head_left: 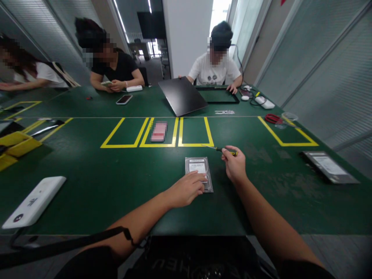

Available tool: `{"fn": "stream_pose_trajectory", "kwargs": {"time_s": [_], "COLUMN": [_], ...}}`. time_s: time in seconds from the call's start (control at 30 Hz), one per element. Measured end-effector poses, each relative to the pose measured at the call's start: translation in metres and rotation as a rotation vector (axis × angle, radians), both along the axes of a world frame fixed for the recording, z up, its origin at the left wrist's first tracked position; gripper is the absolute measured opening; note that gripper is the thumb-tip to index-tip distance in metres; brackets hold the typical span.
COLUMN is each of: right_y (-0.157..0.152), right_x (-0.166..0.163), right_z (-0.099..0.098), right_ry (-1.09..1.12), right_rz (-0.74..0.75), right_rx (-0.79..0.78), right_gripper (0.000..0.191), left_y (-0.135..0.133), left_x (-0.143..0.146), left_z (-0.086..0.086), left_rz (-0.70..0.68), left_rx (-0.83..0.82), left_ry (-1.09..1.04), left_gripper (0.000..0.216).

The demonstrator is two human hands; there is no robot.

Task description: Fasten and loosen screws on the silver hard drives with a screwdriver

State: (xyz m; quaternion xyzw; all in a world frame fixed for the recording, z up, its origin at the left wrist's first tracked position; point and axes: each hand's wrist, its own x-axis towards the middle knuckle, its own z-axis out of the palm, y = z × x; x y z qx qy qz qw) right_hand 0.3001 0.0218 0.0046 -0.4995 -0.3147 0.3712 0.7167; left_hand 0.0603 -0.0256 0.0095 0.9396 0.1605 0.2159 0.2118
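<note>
A silver hard drive (198, 167) with a white label lies flat on the green table (116, 174) in front of me. My left hand (186, 190) rests on its near left corner, fingers curled over the edge. My right hand (234, 164) is just right of the drive, pinched around the yellow-and-black handle of a small screwdriver (221, 149). The screwdriver's thin shaft points left, above the drive's far edge.
Yellow tape boxes (157, 133) mark the table's middle. A white device (33, 201) lies near left, a black flat device (329, 166) at right, yellow bins (17, 144) far left. Three people sit across; one holds a dark laptop panel (181, 95). Red-handled tool (272, 118) back right.
</note>
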Motion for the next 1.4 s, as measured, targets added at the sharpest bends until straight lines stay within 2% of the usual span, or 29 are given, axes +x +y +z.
{"fn": "stream_pose_trajectory", "kwargs": {"time_s": [0.1, 0.17, 0.33, 0.47, 0.97, 1.2, 1.4], "right_y": [0.001, 0.001, 0.002, 0.000, -0.004, -0.005, -0.006], "right_x": [0.001, 0.002, 0.003, 0.002, 0.001, -0.001, -0.003], "right_z": [-0.001, 0.000, 0.005, 0.009, 0.016, 0.016, 0.017], "right_ry": [0.001, 0.011, 0.038, 0.077, 0.183, 0.186, 0.175], "right_rz": [-0.002, -0.007, -0.002, 0.009, 0.032, 0.026, 0.045], "right_rx": [0.000, 0.002, 0.014, 0.020, 0.006, 0.004, 0.006], "right_gripper": [0.052, 0.055, 0.051, 0.051, 0.052, 0.052, 0.050], "left_y": [0.004, 0.009, 0.023, 0.031, 0.037, 0.037, 0.036], "left_x": [-0.004, -0.009, -0.027, -0.036, -0.040, -0.041, -0.039], "left_z": [0.002, 0.003, 0.002, -0.002, -0.005, -0.002, 0.001], "left_rz": [0.018, 0.102, 0.348, 0.424, 0.437, 0.376, 0.426], "left_rx": [-0.108, -0.155, -0.120, -0.121, -0.084, -0.001, -0.082], "left_ry": [-0.113, -0.202, -0.205, -0.180, -0.127, -0.076, -0.085], "left_gripper": [0.011, 0.012, 0.016, 0.016, 0.013, 0.017, 0.015]}}
